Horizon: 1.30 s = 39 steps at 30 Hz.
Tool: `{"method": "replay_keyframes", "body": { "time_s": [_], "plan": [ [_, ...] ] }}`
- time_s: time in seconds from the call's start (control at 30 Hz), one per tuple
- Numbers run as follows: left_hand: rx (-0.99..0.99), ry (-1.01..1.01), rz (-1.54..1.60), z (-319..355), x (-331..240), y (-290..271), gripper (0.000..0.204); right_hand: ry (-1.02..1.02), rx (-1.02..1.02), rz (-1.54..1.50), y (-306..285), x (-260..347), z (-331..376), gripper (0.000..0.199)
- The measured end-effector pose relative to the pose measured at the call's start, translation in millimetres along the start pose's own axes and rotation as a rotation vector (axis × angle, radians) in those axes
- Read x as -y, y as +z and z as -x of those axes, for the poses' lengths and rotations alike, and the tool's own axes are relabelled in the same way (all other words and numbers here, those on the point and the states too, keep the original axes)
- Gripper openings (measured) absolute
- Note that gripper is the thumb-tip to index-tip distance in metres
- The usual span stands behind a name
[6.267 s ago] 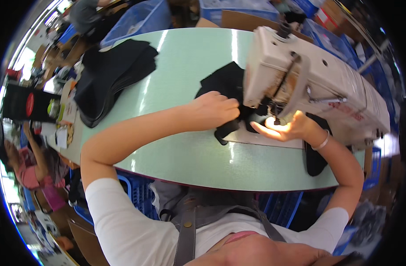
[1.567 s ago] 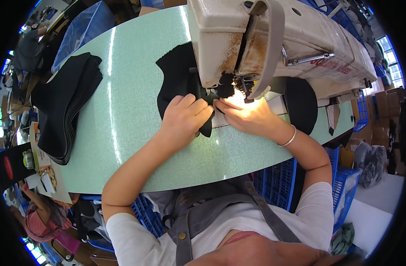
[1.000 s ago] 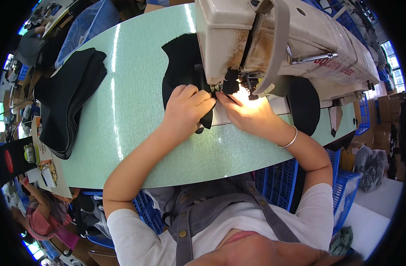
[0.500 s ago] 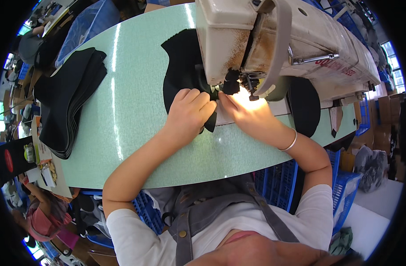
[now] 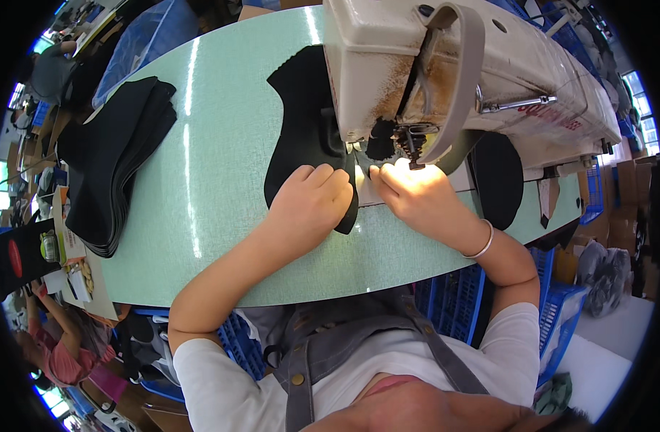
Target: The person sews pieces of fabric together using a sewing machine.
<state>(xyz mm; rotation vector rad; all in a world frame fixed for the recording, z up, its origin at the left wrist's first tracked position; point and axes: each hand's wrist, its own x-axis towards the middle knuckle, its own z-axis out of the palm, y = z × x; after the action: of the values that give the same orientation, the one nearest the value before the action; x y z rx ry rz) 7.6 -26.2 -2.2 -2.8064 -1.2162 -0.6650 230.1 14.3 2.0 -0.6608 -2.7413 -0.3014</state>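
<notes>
1. The left hand point(image 5: 312, 201) is curled nearly closed, knuckles up, over the near part of the black cloth point(image 5: 301, 129); with its fingertips hidden, whether the cloth is pinched or only pressed cannot be told.
2. The right hand point(image 5: 416, 194) is half curled, thumb and forefinger set by the cloth's edge just beside the needle area point(image 5: 353, 146); a firm hold cannot be confirmed. A bracelet point(image 5: 485, 241) is worn on that wrist.
3. The cloth is spread on the table point(image 5: 236, 144), its right edge tucked under the head of the sewing machine point(image 5: 517, 86). The hands are placed close together there, presumably so that the edge is kept flat and guided.
4. A black piece point(image 5: 499, 180) is laid right of the right hand. A stack point(image 5: 114, 158) of similar cut pieces is kept at the left, probably for easy reach.
5. Beyond, blue crates point(image 5: 452, 295) are set under the table.
6. Red lettering is printed on the machine's arm; a red oval mark is borne by a black panel point(image 5: 9, 270) at far left, its writing too small to be read.
</notes>
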Motion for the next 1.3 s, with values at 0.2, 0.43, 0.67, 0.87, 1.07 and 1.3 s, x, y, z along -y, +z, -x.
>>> {"method": "replay_keyframes", "body": {
  "time_s": [0.2,0.43,0.67,0.87,1.07,1.3],
  "plan": [
    [-0.01,0.001,-0.04,-1,0,4,0.036,0.023,0.018,0.072,1,3,-5,0.026],
    [-0.088,-0.064,0.038,-4,3,9,0.04,-0.014,-0.036,0.145,6,2,-12,0.025],
    [-0.117,-0.293,0.173,1,0,12,0.037,0.018,-0.005,0.045,3,7,-5,0.031],
    [-0.137,-0.274,0.179,-1,2,13,0.036,0.01,-0.015,0.031,4,7,-7,0.032],
    [-0.142,-0.282,0.262,-1,14,19,0.031,-0.012,-0.055,-0.017,10,6,-7,0.037],
    [-0.23,-0.308,0.323,-5,20,27,0.027,-0.004,-0.077,0.066,13,4,-8,0.037]
  ]
}}
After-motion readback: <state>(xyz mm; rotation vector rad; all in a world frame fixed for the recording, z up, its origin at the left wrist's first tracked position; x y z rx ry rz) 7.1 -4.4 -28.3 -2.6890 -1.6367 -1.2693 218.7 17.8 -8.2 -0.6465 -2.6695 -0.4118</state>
